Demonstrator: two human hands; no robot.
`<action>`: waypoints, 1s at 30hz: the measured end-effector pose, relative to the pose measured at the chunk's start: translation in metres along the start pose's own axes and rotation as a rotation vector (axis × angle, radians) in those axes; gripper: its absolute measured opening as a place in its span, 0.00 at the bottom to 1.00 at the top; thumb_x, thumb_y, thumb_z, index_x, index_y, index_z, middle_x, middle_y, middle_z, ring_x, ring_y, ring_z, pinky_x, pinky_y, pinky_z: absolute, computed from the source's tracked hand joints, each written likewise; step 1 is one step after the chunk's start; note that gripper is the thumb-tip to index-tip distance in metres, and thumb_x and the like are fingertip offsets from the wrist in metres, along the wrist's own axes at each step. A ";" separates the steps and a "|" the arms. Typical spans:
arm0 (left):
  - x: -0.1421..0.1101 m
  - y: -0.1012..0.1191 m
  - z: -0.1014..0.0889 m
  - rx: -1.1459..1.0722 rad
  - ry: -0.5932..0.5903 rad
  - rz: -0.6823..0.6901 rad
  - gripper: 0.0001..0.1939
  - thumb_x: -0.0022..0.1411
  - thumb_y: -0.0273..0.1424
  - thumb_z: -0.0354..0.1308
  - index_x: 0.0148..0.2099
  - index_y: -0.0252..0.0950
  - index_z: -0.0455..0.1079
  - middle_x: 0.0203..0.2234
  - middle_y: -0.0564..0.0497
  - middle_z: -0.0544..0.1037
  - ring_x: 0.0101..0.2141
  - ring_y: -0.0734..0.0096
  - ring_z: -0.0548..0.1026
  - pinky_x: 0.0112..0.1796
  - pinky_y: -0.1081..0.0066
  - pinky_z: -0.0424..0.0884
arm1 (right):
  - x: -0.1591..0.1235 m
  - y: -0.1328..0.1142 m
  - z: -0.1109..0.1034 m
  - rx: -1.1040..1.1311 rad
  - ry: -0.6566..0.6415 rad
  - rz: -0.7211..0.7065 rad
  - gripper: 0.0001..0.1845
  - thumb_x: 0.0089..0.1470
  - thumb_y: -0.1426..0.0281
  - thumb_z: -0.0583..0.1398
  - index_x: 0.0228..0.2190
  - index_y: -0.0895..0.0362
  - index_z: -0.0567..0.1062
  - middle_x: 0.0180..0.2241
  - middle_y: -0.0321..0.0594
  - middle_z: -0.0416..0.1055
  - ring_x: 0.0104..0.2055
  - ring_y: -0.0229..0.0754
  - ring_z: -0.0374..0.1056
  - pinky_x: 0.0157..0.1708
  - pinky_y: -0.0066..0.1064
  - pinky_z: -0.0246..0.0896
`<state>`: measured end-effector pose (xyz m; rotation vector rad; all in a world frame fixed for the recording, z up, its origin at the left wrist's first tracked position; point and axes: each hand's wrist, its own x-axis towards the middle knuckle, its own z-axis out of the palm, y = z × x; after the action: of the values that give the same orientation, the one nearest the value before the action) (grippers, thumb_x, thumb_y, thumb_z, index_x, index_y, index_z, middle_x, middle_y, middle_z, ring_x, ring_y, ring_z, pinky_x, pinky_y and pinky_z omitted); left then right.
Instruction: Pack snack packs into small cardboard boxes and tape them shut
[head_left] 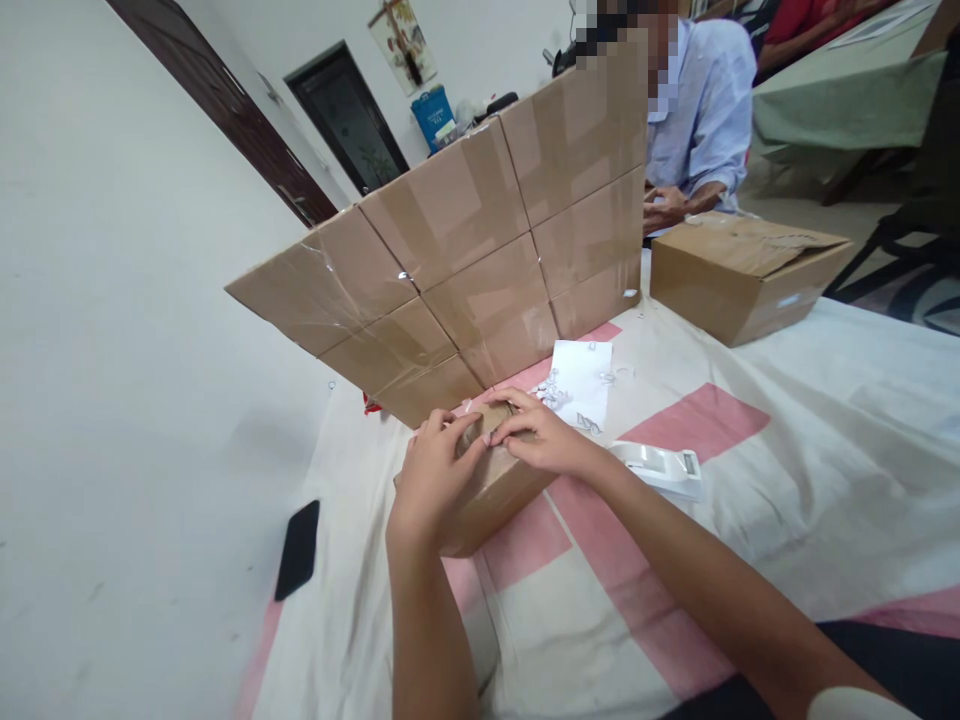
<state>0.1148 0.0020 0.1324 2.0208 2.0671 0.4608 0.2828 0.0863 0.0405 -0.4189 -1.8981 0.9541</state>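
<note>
A closed cardboard box lies on the cloth in front of me, with clear tape shining on it. My left hand bends over its left part, fingers curled, thumb reaching toward the middle of the top. From the right, my right hand leans on the same top, with thumb and fingertips drawn together close to the left thumb. Whatever small thing the fingertips pinch is too small to make out. Just right of my right wrist sits a white tape dispenser.
A tall panel of taped cardboard stands behind the box. White paper with small loose pieces lies before it. A black phone is at the left edge. Another cardboard box stands at back right, near a seated person.
</note>
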 end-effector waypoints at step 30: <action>0.023 0.000 0.021 0.150 -0.028 -0.136 0.20 0.72 0.47 0.39 0.46 0.41 0.65 0.48 0.41 0.79 0.51 0.47 0.74 0.47 0.55 0.64 | -0.018 0.014 -0.146 -0.686 -0.095 0.300 0.17 0.60 0.69 0.56 0.48 0.54 0.79 0.51 0.48 0.75 0.53 0.52 0.70 0.54 0.46 0.65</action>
<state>0.1217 0.0262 0.1142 1.9359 2.2649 0.2582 0.4156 0.1486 0.0567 -1.0995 -2.2640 0.4790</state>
